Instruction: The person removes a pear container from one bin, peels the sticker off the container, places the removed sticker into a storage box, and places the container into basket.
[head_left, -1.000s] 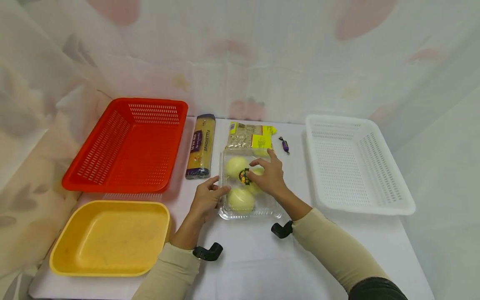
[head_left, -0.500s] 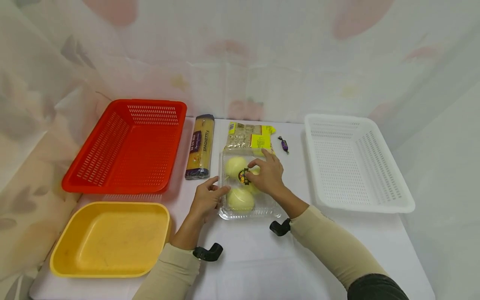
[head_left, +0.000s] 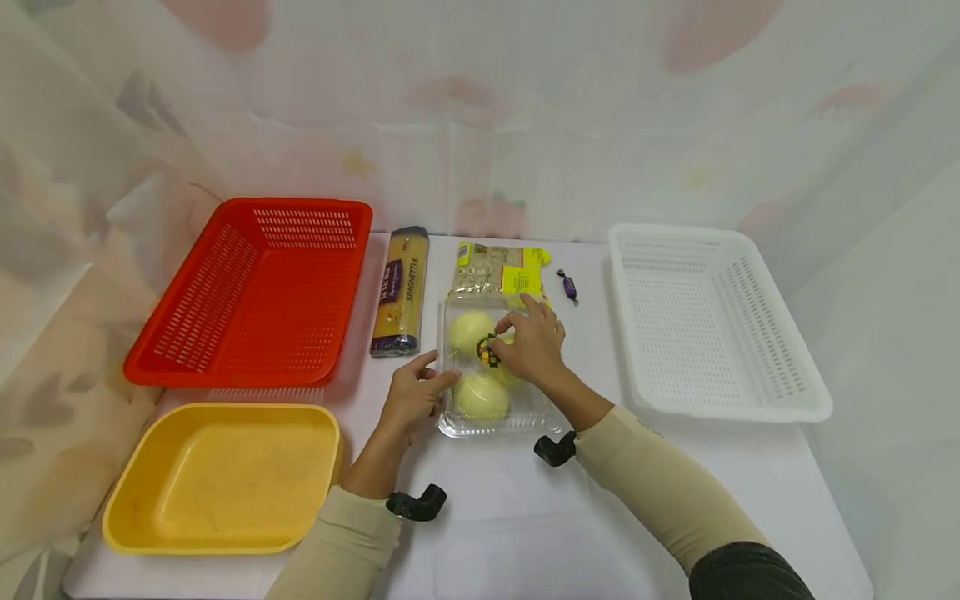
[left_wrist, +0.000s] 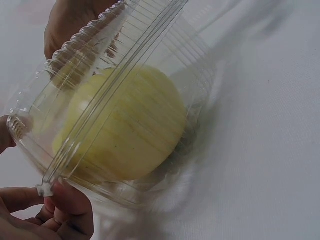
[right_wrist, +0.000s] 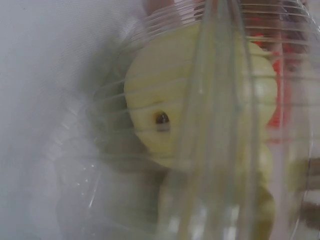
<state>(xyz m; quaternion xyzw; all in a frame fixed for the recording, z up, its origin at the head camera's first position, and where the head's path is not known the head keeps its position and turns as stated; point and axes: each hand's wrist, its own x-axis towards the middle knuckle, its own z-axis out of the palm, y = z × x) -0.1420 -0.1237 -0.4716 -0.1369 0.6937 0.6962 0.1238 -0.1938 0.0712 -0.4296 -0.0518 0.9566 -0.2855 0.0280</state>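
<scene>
A clear plastic clamshell box lies mid-table in the head view, holding pale yellow-green fruits like apples. Its lid bears a dark round label. At the box's left side, my left hand pinches the edge; the left wrist view shows the thumb and curled fingers at a corner. My right hand rests over the lid, thumb by the label and fingers reaching to the far edge. Ribbed plastic and an apple-like fruit fill the blurred right wrist view.
Behind the box lie a yellow-printed food packet and a purple wrapped candy. A spaghetti pack is to the left. A red basket, a yellow tub and a white basket flank the work.
The right forearm and wrist have shifted slightly left and away from me, with the fingers still at the lid. The left hand keeps its hold on the box edge.
</scene>
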